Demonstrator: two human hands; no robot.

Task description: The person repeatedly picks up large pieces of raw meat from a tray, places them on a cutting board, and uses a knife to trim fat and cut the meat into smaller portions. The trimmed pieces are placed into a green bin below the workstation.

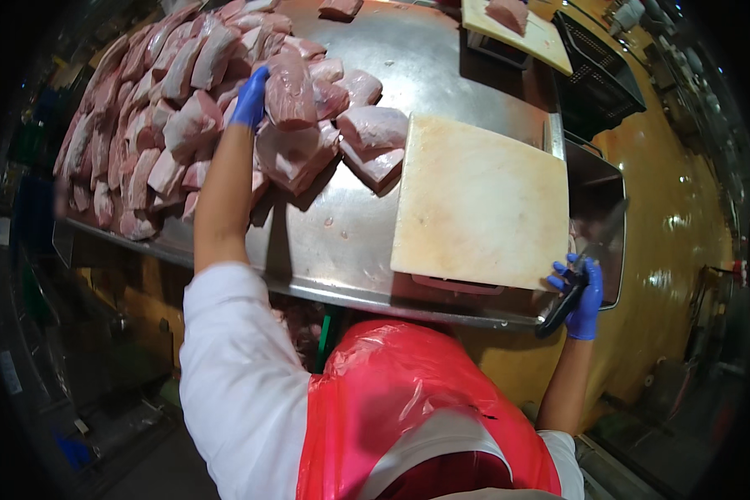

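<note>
1. Here's the big steel table [375, 62], carrying everything, its near edge right against the worker's side, presumably so both hands can reach.
2. Across its left half sprawls the meat pile [154, 125], chunks stacked on chunks, close to the left hand.
3. Over to the right, the pale cutting board [483, 200], its near edge propped above a light rim, perhaps to lift it to working height.
4. Just beyond the board's right side, a metal tub [615, 208], likely parked there for an easy drop.
5. And the chunk in play [290, 96]! It's atop the pile's right side, the left hand [248, 100] at its left flank, fingers pressed together; the thumb is hidden, so I can't tell whether they pinch.
6. At the board's near-right corner, the right hand [586, 296], fingers curled round a dark-handled knife [558, 312], fingertips slightly spread. Held well apart from the left hand, probably for safety; the blade's a blur.
</note>
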